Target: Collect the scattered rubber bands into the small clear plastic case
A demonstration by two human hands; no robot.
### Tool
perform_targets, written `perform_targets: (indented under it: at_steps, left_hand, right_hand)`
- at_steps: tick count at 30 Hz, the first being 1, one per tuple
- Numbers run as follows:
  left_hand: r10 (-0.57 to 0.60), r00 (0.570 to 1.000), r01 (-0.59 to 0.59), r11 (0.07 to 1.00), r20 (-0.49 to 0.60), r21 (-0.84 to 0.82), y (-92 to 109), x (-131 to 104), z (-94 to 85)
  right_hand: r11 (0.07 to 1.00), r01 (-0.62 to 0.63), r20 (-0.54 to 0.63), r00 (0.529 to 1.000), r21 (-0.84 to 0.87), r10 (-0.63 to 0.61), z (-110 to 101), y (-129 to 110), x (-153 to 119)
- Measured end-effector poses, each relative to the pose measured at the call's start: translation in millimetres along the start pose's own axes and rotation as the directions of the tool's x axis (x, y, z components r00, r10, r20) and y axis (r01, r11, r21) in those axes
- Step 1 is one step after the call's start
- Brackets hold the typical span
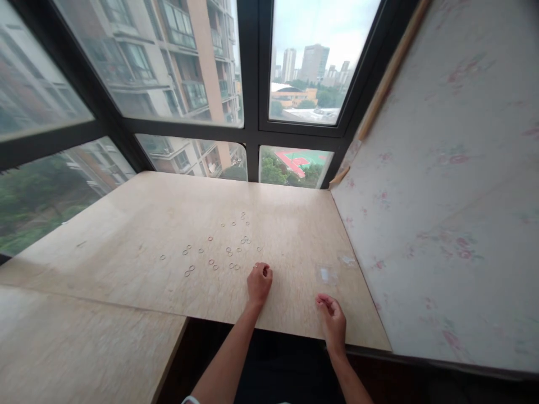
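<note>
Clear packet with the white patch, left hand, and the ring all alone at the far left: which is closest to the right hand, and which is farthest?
From the right hand:
1. Clear packet: just beyond it on the table.
2. Left hand: across to the left.
3. Lone ring: way over at the left end of the rings.

The daylight comes in through the windows (307, 62) and it is soft; the desk (295, 213) has a pale sheen near its far edge. The lower corners are dim. Straight lines lean strongly toward the sides, and fine details look slightly soft.
</note>
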State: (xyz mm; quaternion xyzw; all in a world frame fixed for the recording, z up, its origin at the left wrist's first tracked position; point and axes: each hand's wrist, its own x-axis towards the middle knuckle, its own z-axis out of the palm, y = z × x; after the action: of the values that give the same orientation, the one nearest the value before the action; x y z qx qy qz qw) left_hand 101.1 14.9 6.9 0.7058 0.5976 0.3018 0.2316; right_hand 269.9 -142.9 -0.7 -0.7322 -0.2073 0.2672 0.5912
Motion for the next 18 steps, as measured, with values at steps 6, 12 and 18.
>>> perform_targets:
  at_steps: [6, 12, 18]
  left_hand:
    - [-0.008, 1.0, 0.008, 1.0, -0.009, 0.011, 1.0, -1.2, 0.2]
    - [-0.011, 1.0, 0.011, 1.0, -0.001, 0.007, 0.7, -1.5, 1.7]
    - [0.0, 1.0, 0.001, 1.0, 0.018, -0.027, 1.8, -3.3, -0.8]
  right_hand:
    - [0.973, 0.141, 0.035, 0.99, -0.181, -0.137, 3.2, 5.0, -2.1]
    - [0.981, 0.074, 0.065, 0.996, -0.177, -0.063, 3.0, 1.5, 5.4]
    - [0.995, 0.091, 0.306, 0.949, -0.029, -0.078, 39.4, -35.0, 5.2]
